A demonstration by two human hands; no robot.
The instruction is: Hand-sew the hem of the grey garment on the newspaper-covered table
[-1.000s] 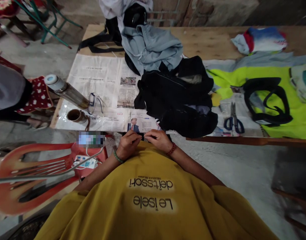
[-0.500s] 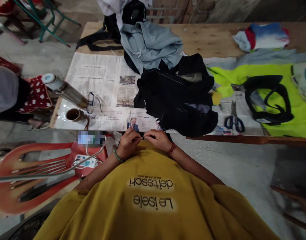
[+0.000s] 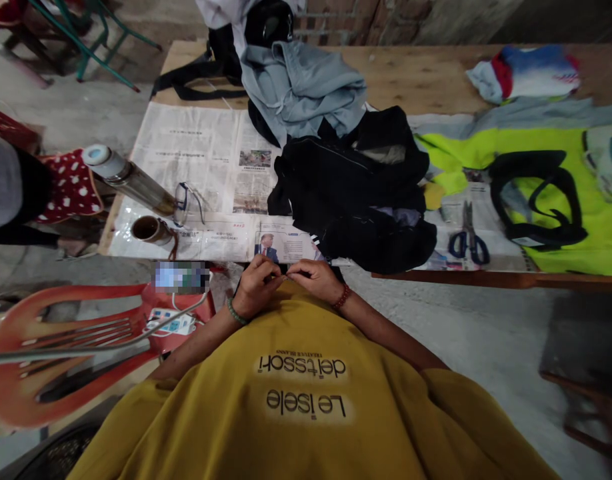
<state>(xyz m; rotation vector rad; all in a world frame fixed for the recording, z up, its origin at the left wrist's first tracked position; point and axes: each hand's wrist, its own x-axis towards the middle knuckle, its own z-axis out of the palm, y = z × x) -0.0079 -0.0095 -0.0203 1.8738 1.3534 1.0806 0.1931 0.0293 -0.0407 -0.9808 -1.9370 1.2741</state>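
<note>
Fingertips of the left hand (image 3: 255, 288) and right hand (image 3: 313, 280) meet at centre frame, pinched together on something tiny and dark between them. It's too small to tell what, maybe a needle or a bit of thread. Both hands sit just in front of the yellow shirt (image 3: 306, 400), right below the table (image 3: 411, 80) edge. For fiddly work like this I'd say keep the wrists braced near the body and the pinch light. Just above the hands is the black bag (image 3: 351, 193) on newspaper (image 3: 196, 153); scissors (image 3: 467, 240) lie to the right, a flask (image 3: 126, 179) and cup (image 3: 149, 230) to the left.
</note>
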